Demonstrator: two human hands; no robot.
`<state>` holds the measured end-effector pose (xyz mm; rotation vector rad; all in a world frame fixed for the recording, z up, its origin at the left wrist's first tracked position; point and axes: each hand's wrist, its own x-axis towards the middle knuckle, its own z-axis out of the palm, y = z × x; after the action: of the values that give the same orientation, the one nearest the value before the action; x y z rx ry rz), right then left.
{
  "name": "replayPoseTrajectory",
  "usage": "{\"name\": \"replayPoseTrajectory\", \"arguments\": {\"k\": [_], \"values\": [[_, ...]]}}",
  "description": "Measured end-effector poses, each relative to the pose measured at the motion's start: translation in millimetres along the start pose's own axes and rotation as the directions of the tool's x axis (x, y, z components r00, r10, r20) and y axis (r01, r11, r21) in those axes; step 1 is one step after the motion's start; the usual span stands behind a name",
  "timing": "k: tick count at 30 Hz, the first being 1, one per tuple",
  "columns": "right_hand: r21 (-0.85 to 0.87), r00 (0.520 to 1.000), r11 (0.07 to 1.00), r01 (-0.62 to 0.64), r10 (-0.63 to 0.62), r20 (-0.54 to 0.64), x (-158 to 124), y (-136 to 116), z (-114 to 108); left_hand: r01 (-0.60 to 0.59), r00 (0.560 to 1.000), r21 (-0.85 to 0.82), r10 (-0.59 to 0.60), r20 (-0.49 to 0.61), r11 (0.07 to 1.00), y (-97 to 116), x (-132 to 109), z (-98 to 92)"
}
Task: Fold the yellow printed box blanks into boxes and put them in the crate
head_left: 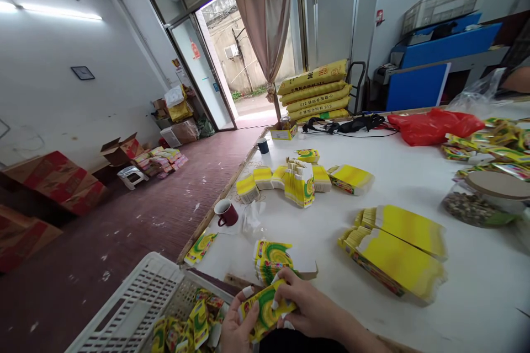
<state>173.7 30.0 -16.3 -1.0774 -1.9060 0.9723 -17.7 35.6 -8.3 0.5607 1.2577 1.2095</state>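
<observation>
At the bottom of the view both hands grip a small yellow and green carton (267, 311). My left hand (237, 324) clasps its left end from below, fingers curled. From the right, my right hand (308, 303) folds over it, fingertips pressing the top edge. Just beyond them, a short stack of the same flat cartons (273, 258) lies on the white table (414, 187). Below my left hand a white plastic crate (141, 303) holds several finished cartons (186, 328).
Bundles of flat yellow cartons (397, 248) lie right of the hands, more (300, 179) at mid-table. A red mug (226, 213) stands near the table's left edge, a dark cup (263, 145) farther back. A red bag (433, 124) and packets (492, 143) sit far right. Yellow sacks (314, 91) are stacked by the door.
</observation>
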Motion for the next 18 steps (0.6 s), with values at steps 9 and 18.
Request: {"name": "replayPoseTrajectory", "arguments": {"k": [9,18], "values": [[0.059,0.995,0.998,0.01,-0.004,-0.096,-3.5,1.3,4.1,-0.019,0.999,-0.069,0.021,0.036,0.997,8.2,-7.1,15.7],[0.101,0.986,0.995,0.007,0.01,-0.165,-2.0,-7.4,1.9,0.015,0.999,-0.083,-0.011,0.052,0.996,2.0,-7.9,20.0]]}}
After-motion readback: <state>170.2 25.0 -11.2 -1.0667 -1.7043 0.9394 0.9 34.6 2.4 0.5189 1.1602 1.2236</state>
